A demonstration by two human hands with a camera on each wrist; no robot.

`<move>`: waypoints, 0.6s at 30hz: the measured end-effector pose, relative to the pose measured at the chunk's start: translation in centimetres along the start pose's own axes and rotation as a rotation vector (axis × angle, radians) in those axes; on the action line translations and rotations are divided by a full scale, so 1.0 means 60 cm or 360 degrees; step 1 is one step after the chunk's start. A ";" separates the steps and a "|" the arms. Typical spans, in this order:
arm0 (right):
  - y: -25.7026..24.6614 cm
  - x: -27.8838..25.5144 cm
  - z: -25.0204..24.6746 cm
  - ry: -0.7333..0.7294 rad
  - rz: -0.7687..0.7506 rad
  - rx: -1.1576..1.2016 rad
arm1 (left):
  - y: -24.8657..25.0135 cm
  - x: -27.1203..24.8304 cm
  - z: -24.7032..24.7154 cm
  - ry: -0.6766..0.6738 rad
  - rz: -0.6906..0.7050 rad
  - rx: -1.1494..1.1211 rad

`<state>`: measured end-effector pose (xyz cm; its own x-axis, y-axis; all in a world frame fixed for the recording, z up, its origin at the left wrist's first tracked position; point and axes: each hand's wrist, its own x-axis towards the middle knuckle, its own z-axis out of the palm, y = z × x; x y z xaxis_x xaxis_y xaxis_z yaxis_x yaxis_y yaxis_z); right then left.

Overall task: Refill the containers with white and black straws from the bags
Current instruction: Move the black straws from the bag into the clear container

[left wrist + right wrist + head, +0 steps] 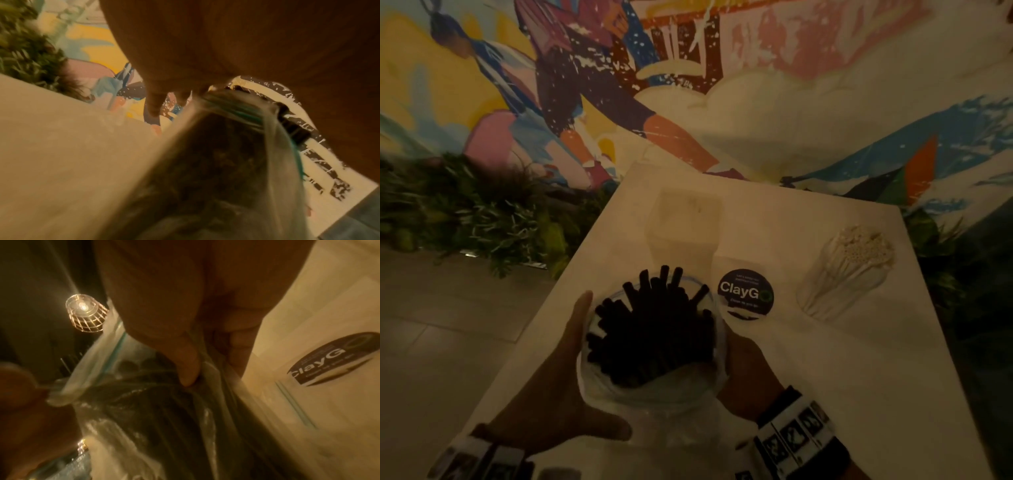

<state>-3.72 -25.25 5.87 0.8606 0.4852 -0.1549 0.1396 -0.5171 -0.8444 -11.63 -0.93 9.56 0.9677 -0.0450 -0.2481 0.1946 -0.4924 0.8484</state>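
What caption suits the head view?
Left hand and right hand steady an open bag of black straws at the white table, white straws and a clear container beyond.

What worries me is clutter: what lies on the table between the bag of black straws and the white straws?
A round ClayGo sticker lies flat on the table there, seen in the head view.
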 end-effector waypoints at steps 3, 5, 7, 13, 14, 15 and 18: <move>0.013 0.012 0.010 -0.0117 -0.0054 -0.0121 | 0.008 0.035 0.005 0.0180 0.0310 -0.0176; 0.027 0.019 0.020 -0.0255 -0.0046 -0.0393 | 0.006 0.059 0.016 0.0242 0.0398 -0.0236; 0.043 0.020 0.025 -0.0345 -0.0009 -0.0560 | -0.004 0.075 0.027 0.0342 0.0432 -0.0237; 0.050 0.014 -0.053 -0.0394 0.0097 -0.0133 | -0.015 0.079 0.033 0.0599 0.0546 -0.0295; 0.051 0.013 -0.077 -0.0333 0.0095 -0.0024 | -0.015 0.077 0.033 0.0586 0.0547 -0.0333; 0.050 0.011 -0.100 -0.0254 0.0038 0.0083 | -0.015 0.076 0.034 0.0585 0.0546 -0.0367; 0.029 0.004 -0.126 -0.0108 -0.0133 0.0423 | -0.013 0.073 0.037 0.0635 0.0546 -0.0404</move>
<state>0.45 -31.35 8.24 0.8156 0.5690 -0.1052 0.0678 -0.2746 -0.9592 -7.90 -2.65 6.78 0.9582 0.1897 0.2143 -0.1561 -0.2814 0.9468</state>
